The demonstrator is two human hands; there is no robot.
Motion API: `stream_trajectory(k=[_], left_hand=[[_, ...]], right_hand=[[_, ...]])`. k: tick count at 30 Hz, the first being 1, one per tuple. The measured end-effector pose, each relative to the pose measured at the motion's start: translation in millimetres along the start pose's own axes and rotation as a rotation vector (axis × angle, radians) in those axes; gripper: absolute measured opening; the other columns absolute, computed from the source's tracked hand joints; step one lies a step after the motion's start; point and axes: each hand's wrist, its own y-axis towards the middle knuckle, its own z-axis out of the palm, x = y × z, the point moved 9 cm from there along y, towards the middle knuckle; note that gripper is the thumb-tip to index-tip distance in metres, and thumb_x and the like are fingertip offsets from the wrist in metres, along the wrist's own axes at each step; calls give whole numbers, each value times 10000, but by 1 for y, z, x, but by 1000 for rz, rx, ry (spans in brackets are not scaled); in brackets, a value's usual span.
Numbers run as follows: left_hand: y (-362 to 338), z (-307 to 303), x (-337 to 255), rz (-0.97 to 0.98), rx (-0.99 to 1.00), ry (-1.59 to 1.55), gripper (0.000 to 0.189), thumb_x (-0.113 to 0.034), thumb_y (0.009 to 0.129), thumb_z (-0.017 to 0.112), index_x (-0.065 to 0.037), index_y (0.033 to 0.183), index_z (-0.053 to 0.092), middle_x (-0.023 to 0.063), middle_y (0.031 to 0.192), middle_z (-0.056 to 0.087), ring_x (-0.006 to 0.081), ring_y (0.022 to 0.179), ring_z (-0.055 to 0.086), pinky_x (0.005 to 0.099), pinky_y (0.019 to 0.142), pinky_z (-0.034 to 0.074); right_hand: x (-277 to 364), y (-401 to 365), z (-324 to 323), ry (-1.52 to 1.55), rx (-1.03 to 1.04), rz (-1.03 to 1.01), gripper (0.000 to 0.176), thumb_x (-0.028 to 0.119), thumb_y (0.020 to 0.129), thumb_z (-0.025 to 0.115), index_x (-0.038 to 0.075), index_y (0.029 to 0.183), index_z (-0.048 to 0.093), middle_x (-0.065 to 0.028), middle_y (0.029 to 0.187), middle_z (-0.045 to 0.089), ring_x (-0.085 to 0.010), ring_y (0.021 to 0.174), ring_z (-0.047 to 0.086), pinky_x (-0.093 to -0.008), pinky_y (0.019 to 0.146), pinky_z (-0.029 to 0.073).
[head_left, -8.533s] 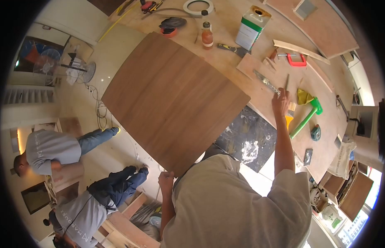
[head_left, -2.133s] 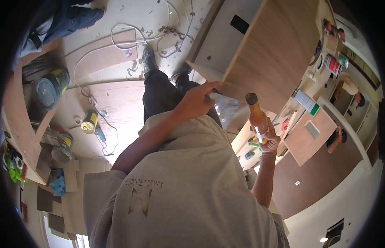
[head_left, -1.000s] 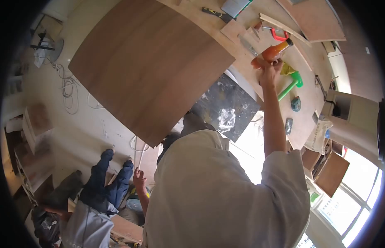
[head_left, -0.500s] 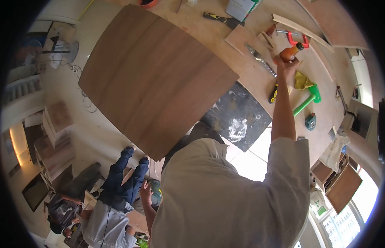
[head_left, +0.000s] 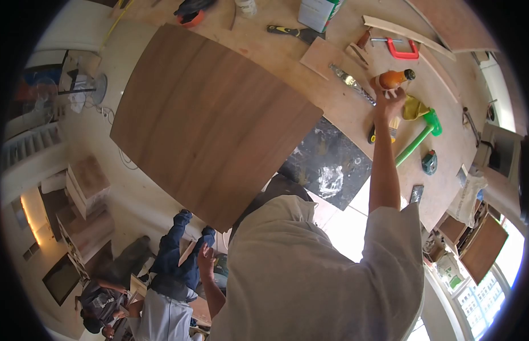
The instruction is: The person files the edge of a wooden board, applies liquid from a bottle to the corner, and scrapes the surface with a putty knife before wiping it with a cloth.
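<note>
My right hand (head_left: 390, 102) reaches out over the workbench with its fingers round an orange bottle (head_left: 390, 79) that has a dark cap. The bottle leans well over, cap to the right. Just beside that hand lie a yellow cloth-like piece (head_left: 413, 108), a green hammer (head_left: 424, 132) and a brush (head_left: 393, 129) partly hidden by my forearm. My left hand (head_left: 206, 261) is raised at my left side, fingers apart and holding nothing. A large brown wood panel (head_left: 219, 119) lies in front of me.
A black stained board (head_left: 332, 162) juts out by the panel. On the bench (head_left: 310, 62) are a red clamp (head_left: 411, 50), a metal tool (head_left: 352, 82), a scraper (head_left: 293, 31), a tin (head_left: 318, 14) and a tape measure (head_left: 429, 163). Two people (head_left: 167, 307) are at lower left.
The bottle in my right hand has tipped from steeply slanted to nearly level and shifted slightly left. My left hand has risen a little. The whole view has shifted slightly.
</note>
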Motion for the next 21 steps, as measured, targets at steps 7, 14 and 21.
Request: stream_trajectory(k=[7, 14, 21], left_hand=[[-15, 3, -4, -8, -35, -15, 680, -303, 1000, 713, -54, 1581, 462, 220, 1546, 540, 305, 1389, 543, 434, 992, 532], [-27, 11, 74, -40, -145, 50, 581, -250, 1017, 682, -10, 1524, 533, 233, 1497, 608, 333, 1370, 603, 441, 1126, 487], [-93, 43, 74, -125, -352, 20, 554, -239, 986, 715, -80, 1501, 588, 208, 1416, 682, 327, 1268, 689, 404, 1068, 537]], right_hand=[[116, -99, 52, 20, 400, -185, 209, 202, 905, 798, 41, 931, 667, -105, 860, 716, -302, 781, 717, -431, 737, 559], [174, -87, 275, -82, 692, -791, 412, 244, 922, 733, 23, 1262, 656, -256, 1195, 680, -443, 1140, 652, -517, 990, 519], [143, -64, 399, -490, 961, -1018, 359, 200, 930, 658, 7, 1232, 677, -283, 1211, 708, -493, 1134, 665, -541, 966, 528]])
